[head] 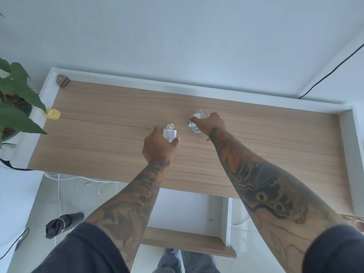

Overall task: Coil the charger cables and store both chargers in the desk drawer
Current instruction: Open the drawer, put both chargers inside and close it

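Two white chargers with coiled cables lie on the wooden desk (98, 134). My left hand (157, 146) grips the left charger (171, 133), a white block with its cable looped over it. My right hand (211, 123) reaches over the right charger (195, 120), a loose white cable bundle, and its fingers curl onto it. Below the desk's front edge the desk drawer (225, 217) stands pulled open, white inside with a wooden front, and the part I can see holds nothing.
A potted plant (15, 95) stands at the desk's left end beside a yellow disc (53, 114). A small brown object (63, 80) sits in the far left corner. White cables (59, 186) and a dark bottle (63, 223) lie on the floor at left.
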